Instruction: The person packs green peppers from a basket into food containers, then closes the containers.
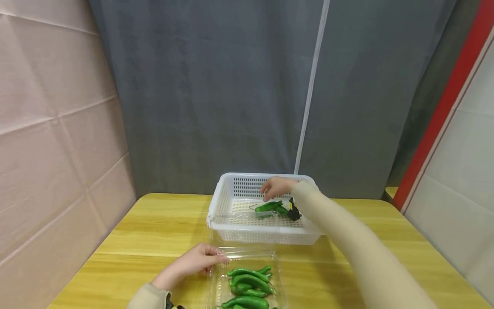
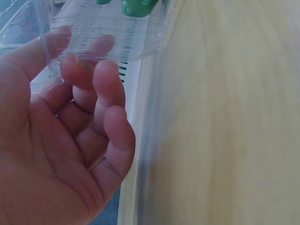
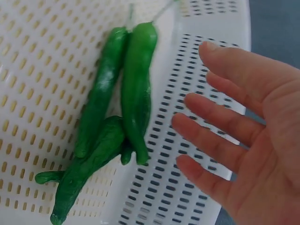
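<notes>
A clear plastic clamshell box [image 1: 279,279] lies at the table's front with several green peppers [image 1: 248,302] in it. My left hand [image 1: 197,260] pinches its left back corner between thumb and fingers; the left wrist view shows the plastic edge [image 2: 49,65] between them. Behind the box stands a white perforated basket [image 1: 221,197], and the raised clear lid [image 1: 243,219] overlaps its front. My right hand [image 1: 276,188] hovers inside the basket, fingers spread and holding nothing. Beside that hand, several green peppers [image 3: 137,79] lie on the basket floor in the right wrist view.
The wood-grain table [image 1: 166,227] carries both containers. A dark grey curtain [image 1: 216,94] hangs right behind the basket. Pale pink sheeting [image 1: 58,128] borders the left side, and a white panel with a red strip [image 1: 436,120] borders the right.
</notes>
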### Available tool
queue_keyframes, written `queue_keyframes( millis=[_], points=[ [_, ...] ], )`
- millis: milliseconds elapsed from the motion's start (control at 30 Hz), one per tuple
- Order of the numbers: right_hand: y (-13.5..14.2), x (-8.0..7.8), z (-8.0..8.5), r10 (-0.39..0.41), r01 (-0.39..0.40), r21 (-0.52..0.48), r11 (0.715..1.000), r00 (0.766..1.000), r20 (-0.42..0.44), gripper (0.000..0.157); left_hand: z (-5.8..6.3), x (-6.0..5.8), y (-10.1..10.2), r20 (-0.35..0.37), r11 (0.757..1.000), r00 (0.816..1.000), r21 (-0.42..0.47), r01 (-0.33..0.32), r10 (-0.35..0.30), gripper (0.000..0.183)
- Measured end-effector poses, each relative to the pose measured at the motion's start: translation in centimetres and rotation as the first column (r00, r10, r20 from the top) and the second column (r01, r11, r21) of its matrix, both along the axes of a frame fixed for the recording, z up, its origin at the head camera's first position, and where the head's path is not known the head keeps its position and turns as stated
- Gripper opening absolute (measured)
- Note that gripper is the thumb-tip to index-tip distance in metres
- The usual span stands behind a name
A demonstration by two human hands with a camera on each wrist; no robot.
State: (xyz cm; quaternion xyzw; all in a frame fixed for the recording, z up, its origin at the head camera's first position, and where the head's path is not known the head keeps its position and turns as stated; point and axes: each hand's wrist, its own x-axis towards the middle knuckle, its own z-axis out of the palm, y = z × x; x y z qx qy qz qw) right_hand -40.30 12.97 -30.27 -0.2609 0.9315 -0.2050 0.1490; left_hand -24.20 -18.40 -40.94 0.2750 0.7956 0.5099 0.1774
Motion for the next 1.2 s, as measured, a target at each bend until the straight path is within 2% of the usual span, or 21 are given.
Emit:
queue_keyframes(
  millis=[133, 300, 633, 767, 1000, 1200],
  points=[
    [-0.9, 0.1, -0.6, 0.037, -0.027, 0.111, 0.993, 0.995, -0.091, 0.041, 0.1, 0.0, 0.1, 0.008, 1.000, 1.000, -0.002, -0.002, 0.002, 0.026],
    [-1.6, 0.1, -1.4, 0.034, -0.011, 0.205, 0.979, 0.993, -0.109, 0.040, 0.1, 0.0, 0.2, 0.003, 1.000, 1.000, -0.003, -0.009, 0.009, 0.025],
    [-1.6, -1.3, -3.5, 0.068, -0.040, 0.243, 0.969, 0.992, -0.107, 0.036, 0.5, 0.6, 0.5, 0.007, 1.000, 1.000, -0.001, -0.014, 0.014, 0.027],
    [-1.8, -1.0, -3.5, 0.078, -0.050, 0.254, 0.966, 0.992, -0.102, 0.034, 0.4, 0.5, 0.5, 0.004, 1.000, 1.000, -0.006, -0.012, 0.012, 0.028],
    [-2.0, 0.6, -3.0, 0.041, -0.010, 0.272, 0.962, 0.993, -0.109, 0.019, 0.1, 0.5, 0.4, 0.003, 1.000, 1.000, 0.007, -0.008, 0.008, 0.026],
    [-1.4, 0.0, -3.8, 0.033, -0.004, 0.254, 0.967, 0.993, -0.112, 0.019, 0.2, 0.3, 0.6, 0.004, 1.000, 1.000, 0.002, 0.002, -0.002, 0.026]
  ],
)
